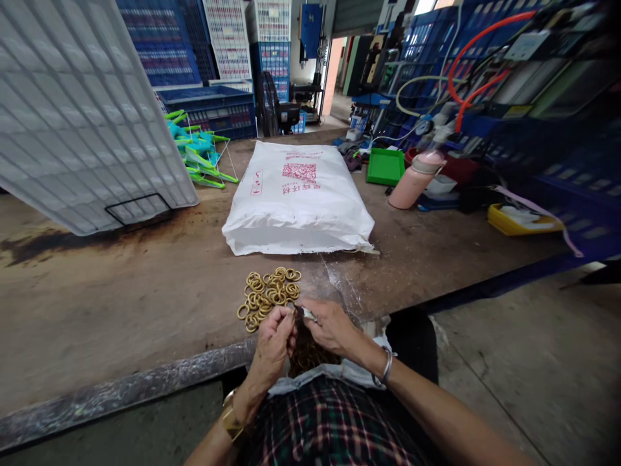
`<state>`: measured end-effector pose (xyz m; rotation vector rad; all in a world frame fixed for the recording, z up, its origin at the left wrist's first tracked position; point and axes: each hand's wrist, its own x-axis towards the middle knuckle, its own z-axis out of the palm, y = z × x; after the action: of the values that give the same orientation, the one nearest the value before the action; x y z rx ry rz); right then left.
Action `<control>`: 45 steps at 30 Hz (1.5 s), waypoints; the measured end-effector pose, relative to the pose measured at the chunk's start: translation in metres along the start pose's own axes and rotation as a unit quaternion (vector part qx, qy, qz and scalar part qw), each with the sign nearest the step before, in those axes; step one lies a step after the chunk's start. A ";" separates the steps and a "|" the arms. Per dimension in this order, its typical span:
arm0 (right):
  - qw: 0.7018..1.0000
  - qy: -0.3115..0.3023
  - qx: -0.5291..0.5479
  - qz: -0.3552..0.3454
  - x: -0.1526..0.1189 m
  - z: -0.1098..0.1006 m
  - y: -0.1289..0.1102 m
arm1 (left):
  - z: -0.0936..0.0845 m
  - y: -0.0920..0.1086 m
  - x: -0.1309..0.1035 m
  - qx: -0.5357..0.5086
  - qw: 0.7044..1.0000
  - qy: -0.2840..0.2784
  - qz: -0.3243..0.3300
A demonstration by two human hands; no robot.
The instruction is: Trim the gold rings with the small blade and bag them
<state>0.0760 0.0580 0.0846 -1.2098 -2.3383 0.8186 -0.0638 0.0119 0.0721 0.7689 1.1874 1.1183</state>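
Observation:
A loose pile of brass-coloured rings [272, 292] lies on the table just beyond my hands. My left hand [276, 336] is closed, thumb and forefinger pinching what looks like one such ring, mostly hidden by the fingertips. My right hand [332, 327] wraps round a small tool [308, 314] with a pale body and a dark end; its exact kind does not show. The tool's dark end meets the left fingertips. Below both hands, an open pale sack [334, 370] in my lap holds many darker rings [310, 355].
A full white sack [301, 194] with red print lies flat beyond the pile. On the left leans a white crate [92, 123], with green and blue plastic pieces [204, 155] behind it. To the right are a green tray [385, 166], a pink bottle [416, 181] and a yellow tray [521, 222].

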 end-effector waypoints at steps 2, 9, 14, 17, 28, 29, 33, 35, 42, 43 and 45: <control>0.999 -0.009 -0.044 -0.004 -0.002 0.003 0.000 | 0.001 0.001 0.000 0.009 1.000 0.004 0.004; 0.994 -0.036 -0.107 0.005 -0.001 0.005 -0.002 | 0.002 0.005 -0.002 0.044 0.999 0.014 0.013; 0.990 -0.060 -0.129 0.024 -0.001 0.005 -0.002 | 0.003 0.004 -0.002 0.058 0.998 0.022 0.024; 0.988 -0.088 -0.123 0.034 0.000 0.006 0.000 | 0.003 0.003 -0.002 0.066 0.997 0.023 0.040; 0.972 -0.059 -0.193 0.122 0.025 -0.002 0.014 | 0.009 0.010 -0.020 -0.019 0.996 -0.079 -0.021; 0.973 -0.036 -0.192 0.124 0.030 -0.002 0.018 | 0.010 0.010 -0.020 -0.055 0.994 -0.084 -0.044; 0.979 0.043 -0.158 0.125 0.056 -0.001 0.029 | 0.004 0.005 -0.013 -0.168 0.979 -0.055 -0.098; 0.978 0.060 -0.150 0.132 0.068 0.000 0.029 | 0.000 0.003 -0.010 -0.191 0.975 -0.043 -0.107; 0.973 0.008 -0.195 0.120 0.085 0.000 0.022 | -0.004 0.007 -0.010 -0.249 0.959 -0.042 -0.131; 0.973 0.006 -0.197 0.118 0.084 0.000 0.022 | -0.005 0.007 -0.010 -0.259 0.955 -0.045 -0.139; 0.973 0.012 -0.199 0.113 0.082 0.001 0.023 | -0.006 0.006 -0.008 -0.278 0.948 -0.051 -0.145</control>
<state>0.0440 0.1367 0.0746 -1.6620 -2.4491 0.4016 -0.0713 0.0055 0.0791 0.2041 0.8022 1.0757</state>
